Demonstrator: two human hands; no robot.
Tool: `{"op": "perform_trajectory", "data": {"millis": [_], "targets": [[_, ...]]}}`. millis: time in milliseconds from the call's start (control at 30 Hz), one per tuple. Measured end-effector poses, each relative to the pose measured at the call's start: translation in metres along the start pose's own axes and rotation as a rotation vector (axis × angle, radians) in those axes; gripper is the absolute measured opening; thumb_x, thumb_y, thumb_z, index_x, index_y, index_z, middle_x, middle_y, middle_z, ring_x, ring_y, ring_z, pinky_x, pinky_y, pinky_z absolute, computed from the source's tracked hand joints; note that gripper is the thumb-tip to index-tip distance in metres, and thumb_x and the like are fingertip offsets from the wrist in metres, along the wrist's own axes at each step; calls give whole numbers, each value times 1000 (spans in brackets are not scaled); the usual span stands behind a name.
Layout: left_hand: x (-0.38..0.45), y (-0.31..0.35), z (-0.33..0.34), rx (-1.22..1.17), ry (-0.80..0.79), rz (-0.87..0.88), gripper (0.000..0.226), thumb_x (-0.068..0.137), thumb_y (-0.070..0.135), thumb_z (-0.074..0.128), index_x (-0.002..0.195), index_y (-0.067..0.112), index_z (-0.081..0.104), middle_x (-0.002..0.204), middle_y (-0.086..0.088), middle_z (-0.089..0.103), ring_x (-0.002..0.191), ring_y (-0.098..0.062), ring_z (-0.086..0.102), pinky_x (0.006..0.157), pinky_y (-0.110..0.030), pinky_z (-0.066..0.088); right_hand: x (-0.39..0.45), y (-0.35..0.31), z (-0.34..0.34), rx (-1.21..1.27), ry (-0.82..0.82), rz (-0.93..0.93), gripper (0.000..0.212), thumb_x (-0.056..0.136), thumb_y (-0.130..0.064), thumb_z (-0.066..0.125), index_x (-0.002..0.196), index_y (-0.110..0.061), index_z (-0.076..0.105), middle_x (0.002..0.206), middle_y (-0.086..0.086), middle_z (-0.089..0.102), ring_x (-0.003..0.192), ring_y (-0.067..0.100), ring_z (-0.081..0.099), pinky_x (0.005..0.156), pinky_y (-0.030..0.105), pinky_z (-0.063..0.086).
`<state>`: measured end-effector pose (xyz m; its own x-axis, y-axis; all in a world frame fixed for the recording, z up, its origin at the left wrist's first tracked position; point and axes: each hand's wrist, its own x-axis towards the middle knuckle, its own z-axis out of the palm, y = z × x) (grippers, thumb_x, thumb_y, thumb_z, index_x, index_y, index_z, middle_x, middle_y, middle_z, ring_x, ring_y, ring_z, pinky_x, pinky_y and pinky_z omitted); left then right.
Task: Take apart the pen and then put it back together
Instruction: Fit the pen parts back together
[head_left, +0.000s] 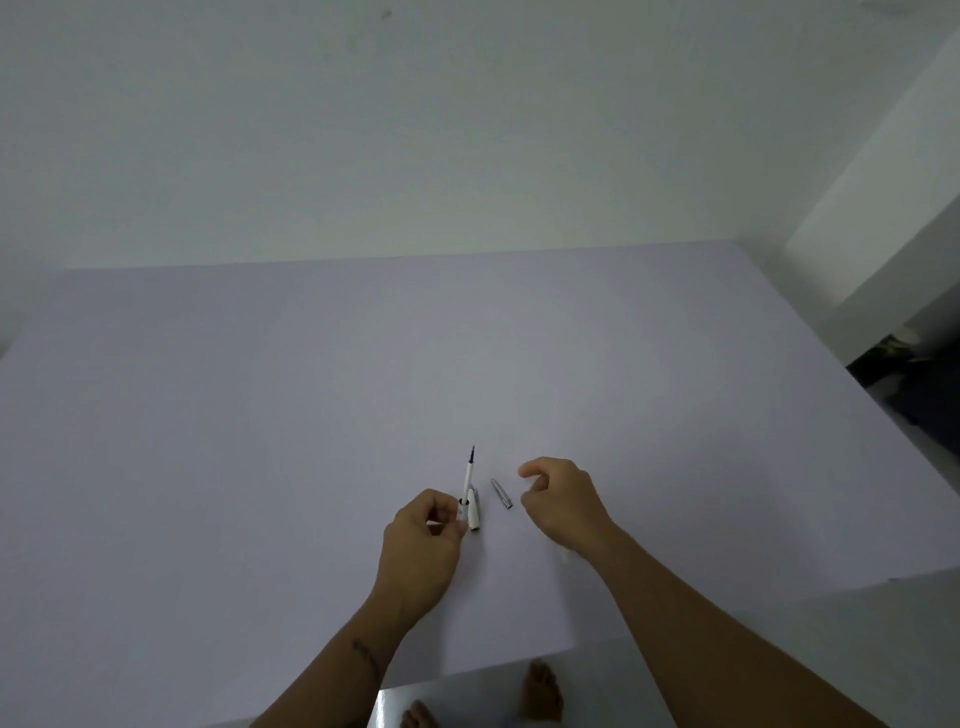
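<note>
Pale lilac surface (260, 415) fills lower frame, white wall behind. Your left hand (423, 535) pinches white pen barrel (462, 510), refill (469, 475) sticking up toward frame centre, tip exposed. White cap (474, 512) lies just beside barrel, on surface. Grey tip cone (502, 493) lies between your hands. Your right hand (563, 501) hovers half-curled, gripping nothing. Parts likely light, slick, prone to roll; refill thin, bendable. Pinch cone at its wide end.
</note>
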<state>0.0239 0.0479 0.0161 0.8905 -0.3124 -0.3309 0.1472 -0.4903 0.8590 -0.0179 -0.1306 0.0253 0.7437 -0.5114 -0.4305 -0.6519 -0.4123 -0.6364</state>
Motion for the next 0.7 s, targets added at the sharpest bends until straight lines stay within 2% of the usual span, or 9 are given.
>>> {"op": "perform_trajectory", "data": {"millis": [100, 167, 233, 300, 367, 467, 533, 600, 700], "targets": [[2, 0, 0, -16, 18, -4, 12, 89, 14, 65, 78, 19, 62, 83, 3, 69, 80, -19, 66, 63, -19, 49, 8, 7, 7, -165, -29, 10, 42, 82, -15, 57, 122, -21, 65, 112, 3, 70, 101, 21, 66, 88, 30, 53], [3, 0, 0, -12, 16, 7, 14, 89, 12, 64, 78, 20, 60, 83, 2, 69, 80, -20, 66, 64, -17, 49, 13, 6, 14, -275, -40, -2, 39, 83, -19, 59, 121, -21, 64, 118, 3, 67, 107, 24, 64, 88, 29, 51], [5, -3, -1, 6, 9, 29, 16, 90, 10, 63, 79, 22, 60, 82, 0, 69, 80, -22, 67, 67, -19, 53, 17, 1, 21, -378, -26, -33, 29, 83, -20, 59, 111, -16, 67, 111, 5, 66, 100, 27, 64, 80, 29, 49], [6, -6, -3, 6, 15, 38, 18, 89, 9, 64, 79, 23, 59, 83, 0, 70, 81, -21, 67, 68, -17, 52, 19, -3, 28, -450, -2, -65, 14, 85, -23, 58, 90, -10, 62, 94, 6, 63, 81, 28, 60, 66, 28, 48], [6, -7, -4, -8, 28, 36, 17, 89, 8, 64, 80, 22, 59, 86, 0, 71, 83, -19, 68, 69, -12, 48, 22, -5, 35, -474, 11, -89, 20, 89, -27, 58, 80, -12, 50, 85, 5, 57, 75, 27, 54, 58, 28, 39], [7, -10, -6, -38, 30, 37, 14, 89, 6, 63, 84, 19, 61, 89, -1, 73, 86, -17, 68, 71, -11, 47, 26, -5, 43, -471, 14, -126, 21, 91, -31, 57, 86, -15, 44, 97, 8, 60, 88, 30, 61, 65, 29, 37], [8, -11, -7, -35, 31, 28, 16, 89, 5, 62, 83, 20, 61, 89, 0, 73, 87, -16, 69, 70, -10, 46, 27, -4, 45, -472, 12, -135, 19, 91, -27, 57, 87, -15, 42, 100, 8, 61, 86, 28, 59, 67, 30, 38], [9, -11, -8, -30, 37, 27, 19, 89, 7, 62, 80, 23, 60, 86, 0, 73, 85, -17, 69, 69, -12, 48, 28, -2, 45, -478, 2, -124, 16, 90, -22, 55, 82, -15, 42, 92, 6, 57, 77, 25, 51, 65, 31, 39], [10, -9, -10, -14, 52, 27, 22, 90, 13, 64, 73, 25, 56, 78, -6, 69, 77, -25, 66, 66, -19, 53, 28, -1, 43, -385, 16, -81, 23, 86, -21, 55, 68, -15, 43, 74, 2, 52, 70, 26, 53, 58, 30, 41]]}}
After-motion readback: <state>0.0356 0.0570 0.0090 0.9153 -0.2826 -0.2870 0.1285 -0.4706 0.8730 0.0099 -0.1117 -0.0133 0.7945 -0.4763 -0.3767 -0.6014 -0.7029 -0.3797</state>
